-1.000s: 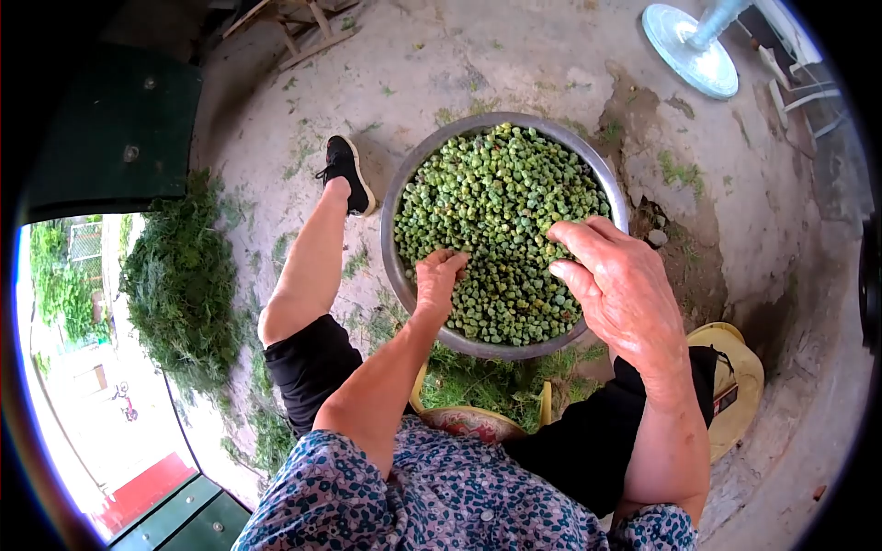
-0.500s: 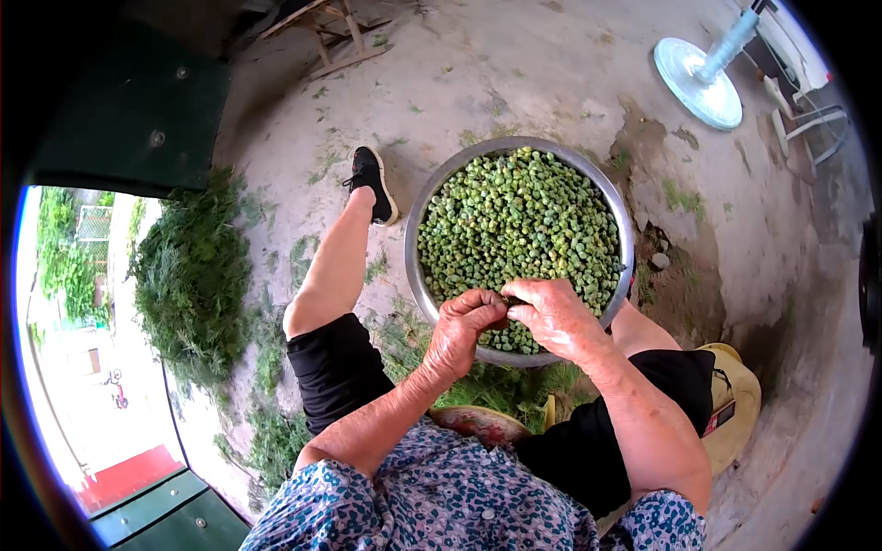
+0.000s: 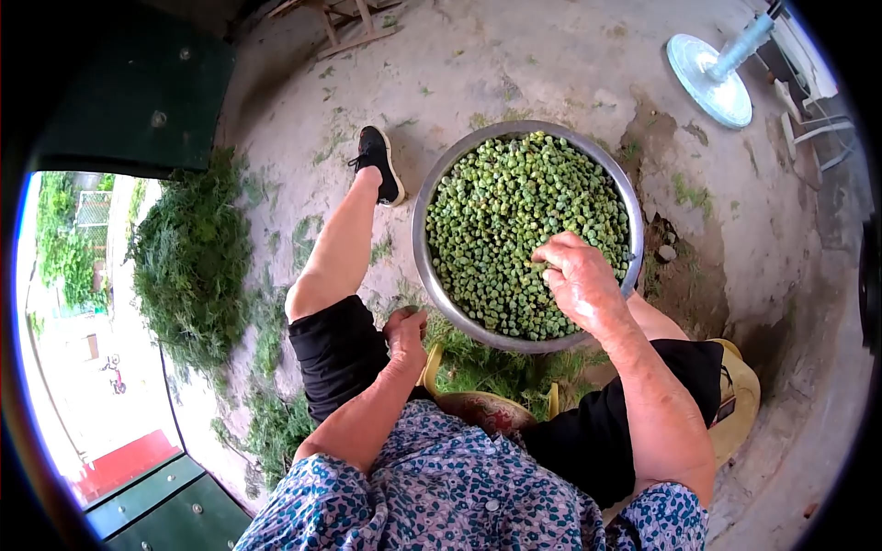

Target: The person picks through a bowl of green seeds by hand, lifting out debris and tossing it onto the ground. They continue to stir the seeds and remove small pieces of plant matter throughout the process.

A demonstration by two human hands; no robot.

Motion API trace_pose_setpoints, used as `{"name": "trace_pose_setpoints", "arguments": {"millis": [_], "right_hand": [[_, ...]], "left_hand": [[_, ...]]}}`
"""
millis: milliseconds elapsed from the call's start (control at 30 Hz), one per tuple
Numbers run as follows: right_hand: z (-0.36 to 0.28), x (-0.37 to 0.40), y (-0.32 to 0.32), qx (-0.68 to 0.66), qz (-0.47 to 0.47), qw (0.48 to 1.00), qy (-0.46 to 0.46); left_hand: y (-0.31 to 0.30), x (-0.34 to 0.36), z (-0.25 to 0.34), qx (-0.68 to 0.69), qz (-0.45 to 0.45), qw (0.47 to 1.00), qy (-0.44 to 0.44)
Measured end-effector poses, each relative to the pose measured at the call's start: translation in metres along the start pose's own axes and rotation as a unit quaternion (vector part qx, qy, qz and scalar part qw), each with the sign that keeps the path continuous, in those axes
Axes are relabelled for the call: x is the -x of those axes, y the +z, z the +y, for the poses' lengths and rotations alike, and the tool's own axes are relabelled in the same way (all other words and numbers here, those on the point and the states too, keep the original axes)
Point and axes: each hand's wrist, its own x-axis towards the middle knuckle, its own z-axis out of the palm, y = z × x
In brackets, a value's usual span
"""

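The right hand (image 3: 583,285) is over the near right part of a big round metal bowl (image 3: 424,266). Its thumb and first finger are close together, but I cannot tell if they hold anything. The bowl is full of little green round things (image 3: 514,211) and is in front of the person. The left hand (image 3: 404,335) is outside the bowl, near the left knee, with its fingers curled in. I cannot tell if it holds anything. Green feathery plants (image 3: 496,367) are just below the bowl, and a big leafy pile (image 3: 188,266) is on the ground at the left.
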Motion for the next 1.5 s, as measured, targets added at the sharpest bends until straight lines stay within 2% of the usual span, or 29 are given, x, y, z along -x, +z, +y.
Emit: {"name": "trace_pose_setpoints", "arguments": {"millis": [100,200,333,400,467,533,667,833,933,1033,1133,1200,1267,1300,1367,1400,1433,1500], "right_hand": [[-0.006,-0.002,-0.010,0.013,0.007,1.000,0.009],[-0.010,-0.004,-0.022,-0.005,0.013,1.000,0.018],[-0.016,-0.004,-0.032,-0.016,0.050,0.999,-0.008],[-0.017,-0.002,-0.034,-0.049,0.056,0.997,-0.005],[-0.019,-0.001,-0.037,-0.084,0.059,0.995,0.001],[-0.023,-0.002,-0.042,-0.086,0.049,0.995,0.007],[-0.024,-0.002,-0.044,-0.087,0.058,0.995,0.006],[-0.026,-0.005,-0.048,-0.093,0.058,0.994,0.009],[-0.025,-0.004,-0.045,-0.093,0.062,0.994,0.003],[-0.026,-0.005,-0.045,-0.091,0.056,0.994,0.003],[-0.027,-0.005,-0.045,-0.088,0.049,0.995,0.009],[-0.027,-0.006,-0.044,-0.088,0.049,0.995,0.011],[-0.026,-0.006,-0.042,-0.094,0.049,0.994,0.009],[-0.026,-0.007,-0.042,-0.090,0.048,0.995,0.002],[-0.026,-0.009,-0.041,-0.081,0.046,0.996,-0.003],[-0.026,-0.010,-0.040,-0.076,0.045,0.996,-0.005],[-0.025,-0.011,-0.038,-0.070,0.046,0.996,-0.006],[-0.024,-0.012,-0.033,-0.059,0.048,0.997,-0.008]], "left_hand": [[-0.014,-0.038,-0.020,-0.056,-0.009,0.998,-0.039],[0.031,-0.006,0.012,-0.013,0.034,0.999,0.003],[0.074,-0.012,0.030,-0.049,-0.019,0.993,0.103],[0.096,-0.016,0.050,-0.117,-0.046,0.978,0.165],[0.119,-0.047,0.045,-0.161,0.004,0.957,0.240],[0.137,-0.054,0.059,-0.164,0.006,0.943,0.288],[0.162,-0.071,0.073,-0.220,0.037,0.918,0.326],[0.168,-0.068,0.085,-0.360,0.043,0.888,0.282],[0.166,-0.068,0.082,-0.390,0.066,0.848,0.354],[0.159,-0.069,0.082,-0.438,0.052,0.786,0.434],[0.159,-0.066,0.085,-0.479,0.036,0.757,0.443],[0.160,-0.074,0.079,-0.451,0.019,0.776,0.440],[0.159,-0.080,0.071,-0.369,0.006,0.847,0.383],[0.157,-0.080,0.072,-0.321,-0.030,0.882,0.343],[0.150,-0.077,0.071,-0.110,-0.120,0.966,0.200],[0.146,-0.070,0.073,0.000,-0.164,0.979,0.122],[0.141,-0.060,0.077,0.069,-0.193,0.975,0.090],[0.130,-0.050,0.078,0.095,-0.245,0.963,0.061]]}}
